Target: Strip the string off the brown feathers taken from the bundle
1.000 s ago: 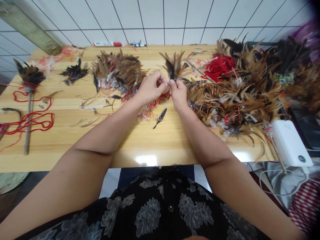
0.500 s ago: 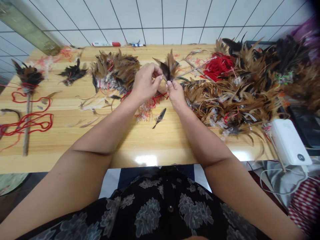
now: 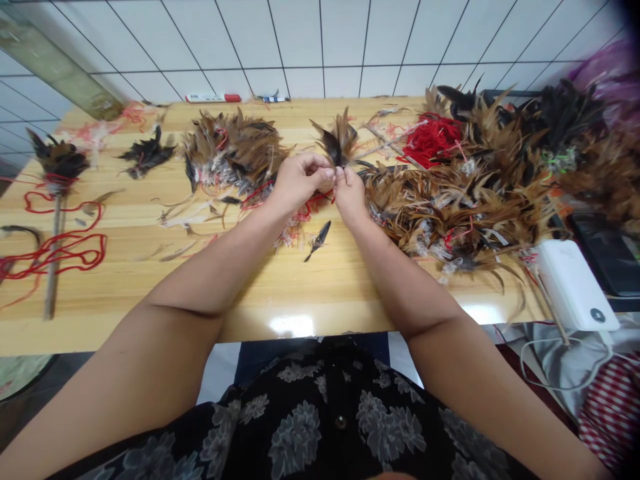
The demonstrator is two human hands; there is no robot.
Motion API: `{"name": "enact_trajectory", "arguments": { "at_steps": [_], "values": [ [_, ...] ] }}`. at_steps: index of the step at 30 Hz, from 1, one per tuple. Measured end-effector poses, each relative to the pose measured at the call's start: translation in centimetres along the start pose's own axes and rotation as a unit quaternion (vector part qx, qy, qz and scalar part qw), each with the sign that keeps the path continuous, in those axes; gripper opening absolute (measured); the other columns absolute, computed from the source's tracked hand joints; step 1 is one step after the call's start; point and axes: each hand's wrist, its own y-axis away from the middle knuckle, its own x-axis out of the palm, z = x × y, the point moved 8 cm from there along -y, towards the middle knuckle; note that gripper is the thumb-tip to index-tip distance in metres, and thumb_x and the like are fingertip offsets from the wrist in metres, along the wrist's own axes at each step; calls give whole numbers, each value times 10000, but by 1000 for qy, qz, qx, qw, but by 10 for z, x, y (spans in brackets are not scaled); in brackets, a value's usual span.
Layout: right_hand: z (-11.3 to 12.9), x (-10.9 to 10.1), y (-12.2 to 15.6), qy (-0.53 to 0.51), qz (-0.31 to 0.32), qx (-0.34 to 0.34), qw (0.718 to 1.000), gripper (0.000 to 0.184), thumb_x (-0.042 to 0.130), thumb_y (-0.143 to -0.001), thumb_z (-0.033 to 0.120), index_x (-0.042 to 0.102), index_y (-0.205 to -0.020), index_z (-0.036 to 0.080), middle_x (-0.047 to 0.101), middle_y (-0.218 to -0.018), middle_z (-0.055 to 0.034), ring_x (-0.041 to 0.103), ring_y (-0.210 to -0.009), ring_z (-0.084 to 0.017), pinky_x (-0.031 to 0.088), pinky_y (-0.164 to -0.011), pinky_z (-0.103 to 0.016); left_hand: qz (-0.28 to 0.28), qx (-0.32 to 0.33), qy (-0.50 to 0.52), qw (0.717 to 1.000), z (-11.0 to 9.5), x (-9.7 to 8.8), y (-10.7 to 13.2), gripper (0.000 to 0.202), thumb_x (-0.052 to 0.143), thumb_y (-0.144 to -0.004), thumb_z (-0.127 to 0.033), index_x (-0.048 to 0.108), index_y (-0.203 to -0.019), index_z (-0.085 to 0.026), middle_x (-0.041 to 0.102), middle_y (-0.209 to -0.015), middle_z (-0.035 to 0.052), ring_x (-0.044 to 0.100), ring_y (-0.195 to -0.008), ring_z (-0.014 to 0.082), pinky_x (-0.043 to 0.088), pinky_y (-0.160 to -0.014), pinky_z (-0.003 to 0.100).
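A small bunch of brown and black feathers (image 3: pixel 340 139) stands up from my right hand (image 3: pixel 349 191), whose thumb and fingers pinch its base. My left hand (image 3: pixel 303 179) is closed in a pinch right beside it, fingertips meeting the right hand's at the bottom of the bunch. What the left fingers hold is too small to make out. Under and behind the left hand lies a heap of tied feather bunches (image 3: pixel 235 143) with whitish quill ends. A single dark feather (image 3: pixel 319 240) rests on the table below the hands.
A large feather pile (image 3: pixel 460 200) covers the right side, with red string (image 3: pixel 433 139) behind it. A white power bank (image 3: pixel 577 283) sits at the right edge. On the left lie a feather-topped stick (image 3: pixel 55 247) and a dark feather clump (image 3: pixel 147 153). Markers (image 3: pixel 213 98) line the wall.
My left hand has come down from beside the feathers to the base of the bunch, where its fingertips now meet those of my right hand. The view has tilted slightly.
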Motion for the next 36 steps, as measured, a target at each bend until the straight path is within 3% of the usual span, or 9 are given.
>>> {"name": "enact_trajectory", "arguments": {
  "at_steps": [3, 12, 20, 29, 36],
  "values": [
    [1, -6, 4, 13, -35, 31, 999, 537, 588, -1171, 678, 487, -824, 281, 557, -843, 13, 585, -914, -186, 585, -1077, -403, -12, -10, 25, 1000, 4, 0, 0, 156, 838, -865, -198, 686, -857, -234, 740, -876, 22, 676, -850, 203, 603, -844, 330],
    [11, -10, 4, 64, -42, 53, 996, 394, 619, -1183, 362, 482, -826, 269, 599, -927, -3, 616, -1012, -200, 541, -1112, -396, -28, -47, 30, 998, 1, 5, 2, 227, 790, -849, -69, 640, -917, -224, 707, -846, -1, 695, -802, 181, 610, -808, 315],
    [5, -9, 4, 63, -61, 46, 995, 364, 594, -1196, 391, 521, -860, 268, 621, -981, -36, 639, -1120, -249, 538, -1202, -479, -23, -4, -13, 1000, -7, 7, 4, 243, 779, -885, -73, 602, -868, -239, 690, -807, -25, 658, -743, 158, 555, -747, 290],
    [8, -10, 5, 49, -41, 29, 998, 468, 615, -1191, 570, 528, -842, 270, 580, -915, -12, 629, -1045, -223, 553, -1124, -417, -26, -6, 24, 999, -4, 5, 4, 214, 741, -909, -79, 603, -852, -232, 709, -832, 1, 673, -789, 175, 556, -783, 295],
    [16, -7, 5, 3, -18, 30, 999, 453, 707, -1142, 566, 563, -834, 266, 564, -874, 16, 586, -983, -192, 551, -1121, -382, -54, -33, 43, 997, 10, 1, -3, 229, 697, -918, -77, 558, -835, -239, 659, -816, 4, 665, -785, 179, 555, -786, 306]
  ]
}}
